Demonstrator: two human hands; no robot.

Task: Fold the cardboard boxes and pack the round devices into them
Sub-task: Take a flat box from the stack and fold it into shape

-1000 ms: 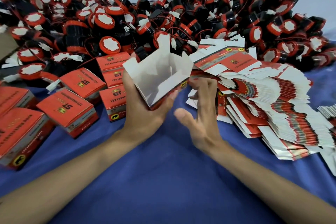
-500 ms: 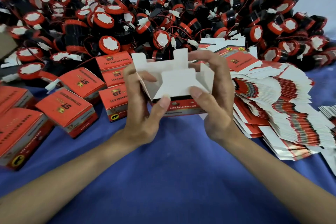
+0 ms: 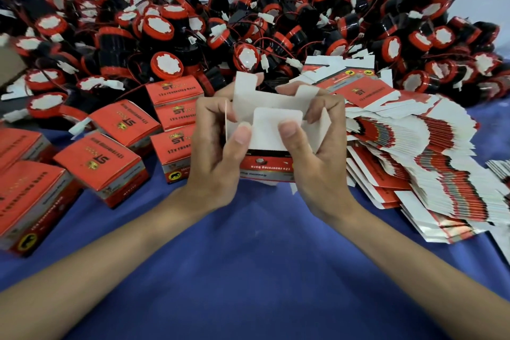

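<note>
Cardboard box (image 3: 271,130) at frame centre, half-folded, gripped between left hand (image 3: 218,154) and right hand (image 3: 317,152), both thumbs pressing its white flap (image 3: 271,125) down.

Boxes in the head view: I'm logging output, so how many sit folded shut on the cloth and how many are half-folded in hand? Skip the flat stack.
Closed boxes on the cloth: 7
Half-folded box, held by left hand and right hand: 1
Total: 8
</note>
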